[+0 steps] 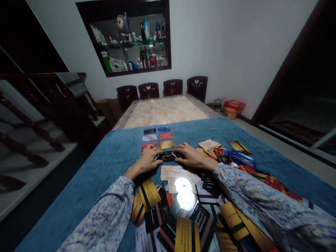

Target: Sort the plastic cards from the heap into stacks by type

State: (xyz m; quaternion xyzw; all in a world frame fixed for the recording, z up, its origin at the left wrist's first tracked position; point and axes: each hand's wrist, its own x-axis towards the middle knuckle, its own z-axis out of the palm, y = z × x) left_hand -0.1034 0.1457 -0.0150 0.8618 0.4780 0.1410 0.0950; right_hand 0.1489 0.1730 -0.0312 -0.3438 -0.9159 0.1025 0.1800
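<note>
My left hand and my right hand both rest on the blue cloth, fingers curled on the two ends of a black VIP card lying flat between them. Just beyond the card, several cards are laid out in two neat columns: black, blue, white, red, red and gold. A loose heap of black, gold and red cards lies under and between my floral sleeves.
More scattered cards spread to the right of my right hand. Past the cloth the marble tabletop runs to several dark chairs at the wall. A wooden stair rail stands left; a red box sits on the floor.
</note>
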